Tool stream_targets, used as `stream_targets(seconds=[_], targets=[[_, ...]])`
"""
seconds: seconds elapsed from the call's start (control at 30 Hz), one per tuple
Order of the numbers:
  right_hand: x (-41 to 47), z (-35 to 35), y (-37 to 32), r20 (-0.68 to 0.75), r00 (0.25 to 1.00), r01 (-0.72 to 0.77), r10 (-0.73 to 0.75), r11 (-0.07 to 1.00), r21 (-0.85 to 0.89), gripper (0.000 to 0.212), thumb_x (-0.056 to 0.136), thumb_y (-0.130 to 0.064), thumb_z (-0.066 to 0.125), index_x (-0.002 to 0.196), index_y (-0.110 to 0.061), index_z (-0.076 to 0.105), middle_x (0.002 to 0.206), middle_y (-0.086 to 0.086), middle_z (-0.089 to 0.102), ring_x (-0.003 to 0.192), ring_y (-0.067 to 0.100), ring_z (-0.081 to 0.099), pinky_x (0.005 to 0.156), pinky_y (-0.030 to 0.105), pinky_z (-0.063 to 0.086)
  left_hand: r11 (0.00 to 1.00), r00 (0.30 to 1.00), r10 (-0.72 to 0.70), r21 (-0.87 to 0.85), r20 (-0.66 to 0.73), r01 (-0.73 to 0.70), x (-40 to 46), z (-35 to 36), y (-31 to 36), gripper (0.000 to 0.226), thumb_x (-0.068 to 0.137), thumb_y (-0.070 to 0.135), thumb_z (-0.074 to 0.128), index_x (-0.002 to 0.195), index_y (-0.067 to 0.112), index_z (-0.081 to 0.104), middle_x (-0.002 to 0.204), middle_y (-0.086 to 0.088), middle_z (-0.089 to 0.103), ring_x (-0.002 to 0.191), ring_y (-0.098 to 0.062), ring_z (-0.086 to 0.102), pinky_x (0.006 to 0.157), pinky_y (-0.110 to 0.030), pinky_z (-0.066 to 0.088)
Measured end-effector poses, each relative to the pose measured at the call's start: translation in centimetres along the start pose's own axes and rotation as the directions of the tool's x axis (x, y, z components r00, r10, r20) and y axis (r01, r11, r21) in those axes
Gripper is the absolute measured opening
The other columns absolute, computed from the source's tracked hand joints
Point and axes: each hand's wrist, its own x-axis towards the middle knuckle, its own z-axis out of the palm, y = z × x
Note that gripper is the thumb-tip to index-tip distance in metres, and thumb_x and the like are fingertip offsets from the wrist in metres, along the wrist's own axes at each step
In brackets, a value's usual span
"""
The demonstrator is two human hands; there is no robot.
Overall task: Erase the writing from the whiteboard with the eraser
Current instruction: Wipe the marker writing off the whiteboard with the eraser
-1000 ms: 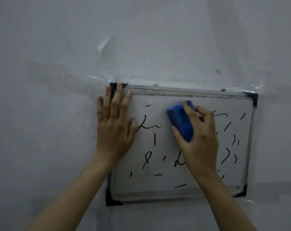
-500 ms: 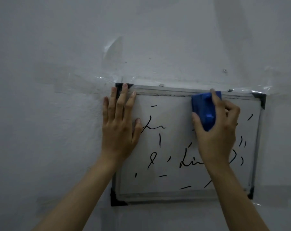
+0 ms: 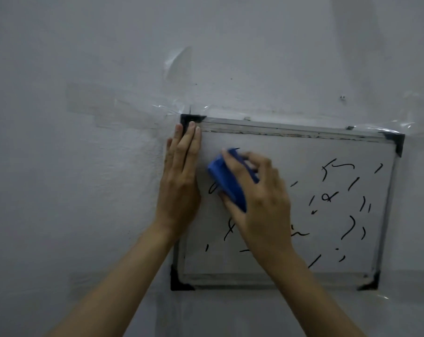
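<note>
My left hand (image 3: 180,181) blocks the whiteboard's (image 3: 266,147) left edge, but the right side past my right hand (image 3: 262,203) is open.

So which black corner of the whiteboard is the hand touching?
The top-left black corner piece: the left hand has fingertips on it; the other three corners are untouched.

The right hand (image 3: 259,198) is smeared with motion blur, fingers mostly a haze, and it covers most of the blue eraser (image 3: 226,183) plus a chunk of the writing (image 3: 327,198) under the palm and wrist. The left hand (image 3: 180,181) hides the whiteboard (image 3: 303,147) frame's upper left edge. Both forearms run off the bottom edge.
</note>
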Motion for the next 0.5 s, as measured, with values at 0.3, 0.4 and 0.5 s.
stream_targets(seconds=[0.3,0.4,0.5], targets=[[1.1,-0.5,1.0,-0.076,0.994,-0.083,0.080,0.996,-0.043,0.070,0.081,-0.034,0.071,0.144,-0.020,0.045,0.132,0.011,0.049,0.110,0.024,0.052,0.088,0.034,0.049,0.997,0.999,-0.022,0.079,-0.030,0.024,-0.6,0.2,0.0,0.066,0.086,-0.015,0.037,0.149,0.002,0.024,0.157,-0.012,0.026,0.149,-0.023,0.014,0.124,-0.043,0.012],[-1.4,0.3,-0.1,0.028,0.998,0.062,-0.059,0.992,-0.107,0.073,0.077,-0.031,0.078,0.142,-0.020,0.047,0.131,0.011,0.053,0.107,0.026,0.056,0.083,0.037,0.052,0.997,1.000,-0.008,0.081,-0.003,0.008,-0.9,0.0,-0.1,0.058,0.093,0.002,0.038,0.149,0.003,0.021,0.157,-0.012,0.025,0.149,-0.024,0.016,0.124,-0.043,0.013],[-1.2,-0.2,0.8,0.044,0.997,0.068,-0.063,0.989,-0.128,0.075,0.076,-0.031,0.079,0.143,-0.022,0.046,0.130,0.009,0.052,0.105,0.025,0.057,0.080,0.038,0.053,0.998,1.000,-0.013,0.055,-0.012,0.014,-0.9,0.0,-0.2,0.060,0.091,-0.003,0.036,0.149,0.003,0.021,0.157,-0.012,0.027,0.149,-0.022,0.015,0.124,-0.039,0.011]])
